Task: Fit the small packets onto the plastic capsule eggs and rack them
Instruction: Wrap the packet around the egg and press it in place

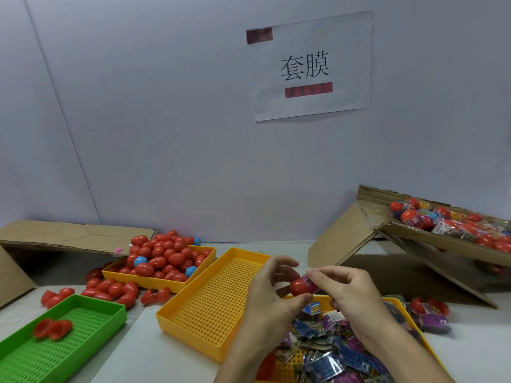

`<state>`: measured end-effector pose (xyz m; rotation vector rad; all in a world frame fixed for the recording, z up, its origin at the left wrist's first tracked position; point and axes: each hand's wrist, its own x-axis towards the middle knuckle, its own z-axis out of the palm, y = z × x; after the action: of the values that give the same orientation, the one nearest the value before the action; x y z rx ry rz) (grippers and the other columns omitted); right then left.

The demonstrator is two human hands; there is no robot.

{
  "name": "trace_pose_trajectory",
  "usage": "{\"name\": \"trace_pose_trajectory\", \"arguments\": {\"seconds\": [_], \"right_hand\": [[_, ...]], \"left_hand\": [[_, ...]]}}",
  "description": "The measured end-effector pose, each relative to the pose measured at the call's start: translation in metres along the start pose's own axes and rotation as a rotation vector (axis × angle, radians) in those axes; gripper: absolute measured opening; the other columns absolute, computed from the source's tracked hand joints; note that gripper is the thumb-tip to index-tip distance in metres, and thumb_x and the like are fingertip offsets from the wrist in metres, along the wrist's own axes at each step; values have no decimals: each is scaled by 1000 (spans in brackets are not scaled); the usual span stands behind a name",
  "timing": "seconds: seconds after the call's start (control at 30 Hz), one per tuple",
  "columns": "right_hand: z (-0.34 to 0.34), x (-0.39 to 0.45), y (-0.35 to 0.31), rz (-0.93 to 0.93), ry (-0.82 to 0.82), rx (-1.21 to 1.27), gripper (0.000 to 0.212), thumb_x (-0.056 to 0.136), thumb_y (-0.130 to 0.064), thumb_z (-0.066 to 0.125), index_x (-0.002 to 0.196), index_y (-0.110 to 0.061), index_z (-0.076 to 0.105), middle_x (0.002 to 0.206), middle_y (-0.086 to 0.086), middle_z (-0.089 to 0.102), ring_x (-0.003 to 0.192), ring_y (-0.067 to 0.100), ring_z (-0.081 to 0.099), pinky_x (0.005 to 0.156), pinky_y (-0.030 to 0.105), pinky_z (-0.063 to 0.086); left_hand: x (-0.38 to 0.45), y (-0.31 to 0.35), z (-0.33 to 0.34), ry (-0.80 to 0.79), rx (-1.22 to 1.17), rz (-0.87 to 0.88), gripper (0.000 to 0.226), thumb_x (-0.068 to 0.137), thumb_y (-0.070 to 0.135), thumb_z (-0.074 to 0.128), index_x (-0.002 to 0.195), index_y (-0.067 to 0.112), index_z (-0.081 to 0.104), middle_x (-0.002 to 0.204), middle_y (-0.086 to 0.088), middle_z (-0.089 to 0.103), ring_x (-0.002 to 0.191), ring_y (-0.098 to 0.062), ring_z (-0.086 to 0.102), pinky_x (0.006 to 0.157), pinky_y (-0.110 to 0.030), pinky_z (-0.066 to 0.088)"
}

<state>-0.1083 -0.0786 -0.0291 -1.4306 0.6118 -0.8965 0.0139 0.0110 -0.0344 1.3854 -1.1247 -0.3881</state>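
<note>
White tabletop [154, 352] at lower centre: left hand [269, 297] pinches a red egg [299, 286]; right hand [349, 295] fingers clamp what looks like a pink packet [310, 280] against it.

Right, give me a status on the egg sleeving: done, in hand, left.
Done: the cardboard box on the right already holds sleeved eggs. In hand: the left hand holds a red egg while the right hand pinches a pink packet onto it. Left: a heap of bare eggs in the far yellow tray, loose packets below the hands, and the middle yellow tray holds nothing.
</note>
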Motion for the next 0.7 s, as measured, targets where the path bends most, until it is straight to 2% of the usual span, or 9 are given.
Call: {"name": "trace_pose_trajectory", "arguments": {"seconds": [0.2,0.43,0.57,0.7], "right_hand": [[-1,0,-1,-37,-31,-53,12,81,-28,73,82,-18,80,76,1,76,70,0,67,54,10,46],[-1,-3,-3,-89,-68,-77,11,79,-28,72,75,-24,81,75,1,76,69,1,68,55,7,45],[-1,-1,-1,-99,-68,-133,11,83,-26,72,77,-24,80,78,1,76,77,7,71,64,17,52],[0,-1,1,-132,-34,-169,8,83,-27,73,80,-23,80,79,-1,76,80,11,72,75,28,56]], "left_hand": [[0,1,0,17,35,-1,48,70,-2,85,101,27,62,95,4,64,91,-10,68,81,-34,60],[-1,3,1,30,134,41,47,71,1,84,100,30,61,93,9,63,91,-11,66,85,-34,58],[-1,3,1,32,182,63,45,73,3,84,99,34,63,96,11,64,94,-6,65,88,-28,57],[-2,3,3,40,194,91,33,75,4,82,95,26,69,96,7,65,93,-6,66,86,-23,57]]}}
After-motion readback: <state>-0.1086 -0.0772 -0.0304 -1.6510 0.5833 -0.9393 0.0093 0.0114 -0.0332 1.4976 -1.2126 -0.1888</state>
